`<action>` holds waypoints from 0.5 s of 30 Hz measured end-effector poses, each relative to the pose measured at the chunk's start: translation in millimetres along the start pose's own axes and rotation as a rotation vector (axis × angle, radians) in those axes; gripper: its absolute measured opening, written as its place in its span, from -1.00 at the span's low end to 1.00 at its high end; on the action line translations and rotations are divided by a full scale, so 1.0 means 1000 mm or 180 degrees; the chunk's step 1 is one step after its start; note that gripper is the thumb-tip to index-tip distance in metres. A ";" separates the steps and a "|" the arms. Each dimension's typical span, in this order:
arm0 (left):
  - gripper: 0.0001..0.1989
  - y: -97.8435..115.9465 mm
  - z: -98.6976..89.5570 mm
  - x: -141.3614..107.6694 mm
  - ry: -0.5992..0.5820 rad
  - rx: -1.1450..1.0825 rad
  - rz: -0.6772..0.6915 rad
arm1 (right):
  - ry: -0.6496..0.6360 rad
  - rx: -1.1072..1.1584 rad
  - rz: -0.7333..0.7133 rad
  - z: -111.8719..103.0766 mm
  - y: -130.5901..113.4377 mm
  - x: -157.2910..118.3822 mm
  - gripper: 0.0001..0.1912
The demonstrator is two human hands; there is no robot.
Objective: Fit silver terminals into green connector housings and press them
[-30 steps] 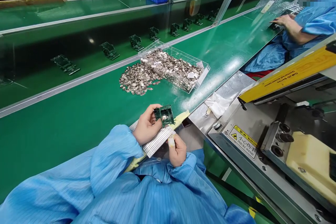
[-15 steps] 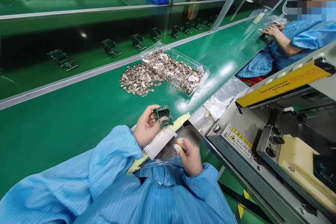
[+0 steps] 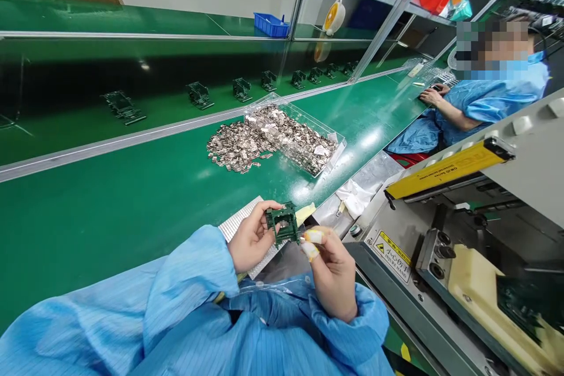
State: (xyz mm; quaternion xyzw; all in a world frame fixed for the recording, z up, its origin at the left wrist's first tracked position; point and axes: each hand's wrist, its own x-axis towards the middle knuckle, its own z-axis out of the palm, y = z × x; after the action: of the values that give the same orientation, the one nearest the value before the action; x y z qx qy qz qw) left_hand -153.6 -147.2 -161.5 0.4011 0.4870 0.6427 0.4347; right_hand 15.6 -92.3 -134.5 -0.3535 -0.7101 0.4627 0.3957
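My left hand (image 3: 254, 239) is closed around a small dark green plastic frame (image 3: 283, 224) with an opening in its middle, held over the bench's near edge. At the frame's right side is my right hand (image 3: 331, 267), its thumb and index finger pinched and wrapped in white and yellow finger covers. Whatever lies between those fingertips is too small to make out. Beneath my left hand rests a silvery ribbed sheet of small pieces (image 3: 240, 218). Further off, a clear plastic tray (image 3: 337, 155) lies full of small metal parts, with a loose heap of metal parts (image 3: 238, 147) on its left.
Several green frames (image 3: 199, 95) stand in a row on the dark strip behind a metal rail (image 3: 176, 130). On my right is a machine with a yellow bar (image 3: 449, 167) and a warning label (image 3: 392, 255). A co-worker in blue (image 3: 484, 97) sits beyond it.
My right hand has come up from below to the right side of the green frame. My left hand still holds the frame, now turned and slightly lower in view. The camera view has tilted up.
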 end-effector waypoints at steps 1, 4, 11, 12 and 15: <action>-0.64 -0.001 0.000 -0.001 -0.0025 0.0014 0.0006 | 0.0071 -0.0053 -0.0122 0.004 -0.001 0.002 -0.86; -0.63 -0.004 0.000 -0.003 -0.0137 0.0019 0.0046 | 0.0142 -0.0142 -0.0275 0.017 -0.003 0.005 -0.83; -0.67 -0.007 0.001 -0.008 -0.0260 0.0307 0.0226 | 0.0442 -0.0577 -0.0452 0.039 -0.003 0.006 -0.76; -0.67 -0.006 0.001 -0.009 -0.0258 0.0365 0.0261 | 0.0459 -0.0612 -0.0490 0.040 -0.003 0.006 -0.76; -0.69 -0.004 0.001 -0.009 -0.0257 0.0517 0.0333 | 0.0432 -0.0533 -0.0376 0.040 -0.003 0.008 -0.83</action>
State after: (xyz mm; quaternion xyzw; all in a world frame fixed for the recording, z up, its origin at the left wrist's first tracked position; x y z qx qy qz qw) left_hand -149.6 -155.2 -166.0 0.4854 0.4981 0.6062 0.3859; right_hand -23.8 -101.6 -140.7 -0.3733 -0.7375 0.3527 0.4386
